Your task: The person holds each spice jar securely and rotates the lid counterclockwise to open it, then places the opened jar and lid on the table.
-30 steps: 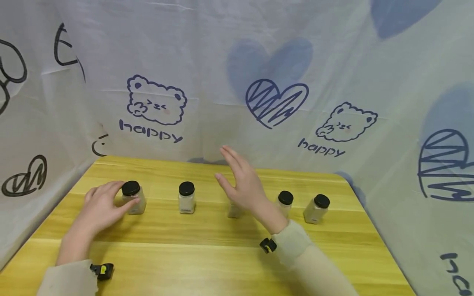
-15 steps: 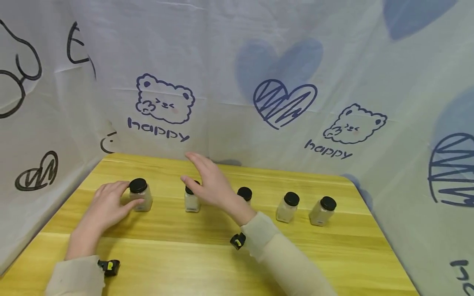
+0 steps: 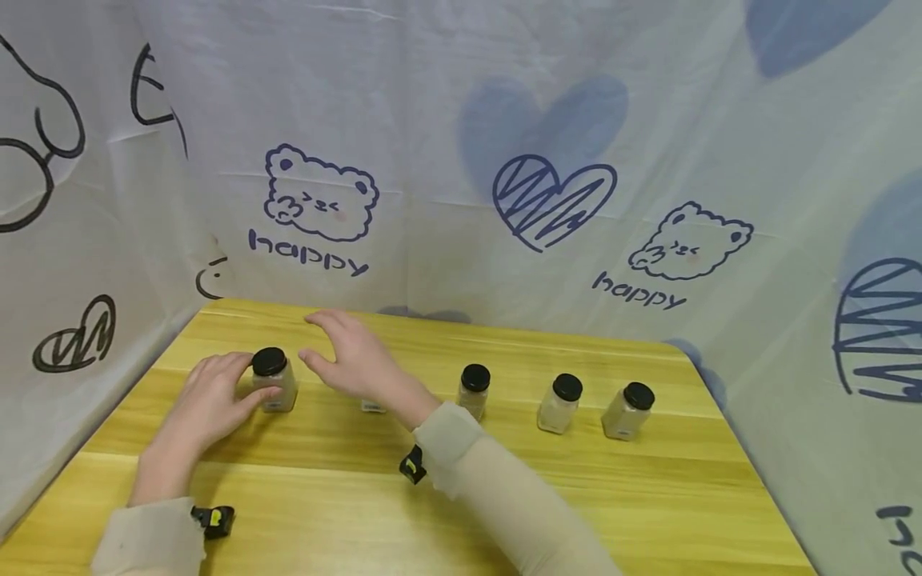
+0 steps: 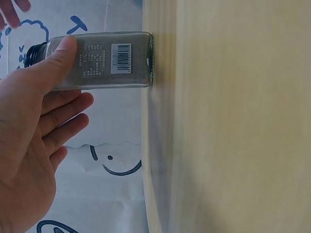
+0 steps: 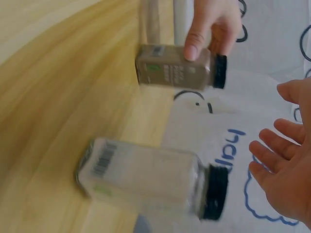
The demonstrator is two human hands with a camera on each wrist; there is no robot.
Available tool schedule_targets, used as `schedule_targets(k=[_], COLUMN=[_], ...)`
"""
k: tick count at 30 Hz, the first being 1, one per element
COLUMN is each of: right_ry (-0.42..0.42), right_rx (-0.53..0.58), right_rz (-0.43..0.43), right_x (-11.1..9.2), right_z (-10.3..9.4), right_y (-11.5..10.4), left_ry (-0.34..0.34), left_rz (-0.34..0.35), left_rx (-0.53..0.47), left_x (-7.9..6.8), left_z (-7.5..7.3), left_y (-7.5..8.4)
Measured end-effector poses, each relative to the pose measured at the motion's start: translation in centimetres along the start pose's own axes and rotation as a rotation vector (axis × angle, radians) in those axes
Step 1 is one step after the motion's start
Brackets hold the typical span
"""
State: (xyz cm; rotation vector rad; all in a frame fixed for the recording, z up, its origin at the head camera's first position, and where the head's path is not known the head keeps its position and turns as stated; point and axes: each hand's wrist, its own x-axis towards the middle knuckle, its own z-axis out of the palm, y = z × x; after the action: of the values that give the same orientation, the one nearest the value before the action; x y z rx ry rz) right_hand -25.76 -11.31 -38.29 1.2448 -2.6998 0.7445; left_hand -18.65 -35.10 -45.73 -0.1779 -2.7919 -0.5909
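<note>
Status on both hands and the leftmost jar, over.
Left hand grips leftmost jar, upright on table. Right hand nearby, holding nothing. It blocks most of second jar in head view.

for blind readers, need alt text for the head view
A person's left hand grips a black-capped jar standing on a yellow table, while the right hand hovers beside it, mostly hiding a second jar. Three more jars stand to the right, with a patterned cloth behind.
</note>
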Motion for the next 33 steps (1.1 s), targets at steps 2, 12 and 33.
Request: schedule_targets(k=[2,12,33], right_ry=[-0.012,-0.062,-0.062], right_rx=[-0.007,-0.018,-0.072], right_rz=[0.006,0.054,0.096], right_x=[0.5,2.2,2.7], right_z=[0.6,3.8,5.7], right_y=[-0.3,-0.8,-1.5], left_ry=[0.012,0.001,-0.009], left_rz=[0.013,0.020,0.049], left_rx=[0.000,0.006,-0.008], left_x=[0.1,0.2,0.3], left_z=[0.0,-0.1,0.4], left_y=[0.0,0.0,0.9])
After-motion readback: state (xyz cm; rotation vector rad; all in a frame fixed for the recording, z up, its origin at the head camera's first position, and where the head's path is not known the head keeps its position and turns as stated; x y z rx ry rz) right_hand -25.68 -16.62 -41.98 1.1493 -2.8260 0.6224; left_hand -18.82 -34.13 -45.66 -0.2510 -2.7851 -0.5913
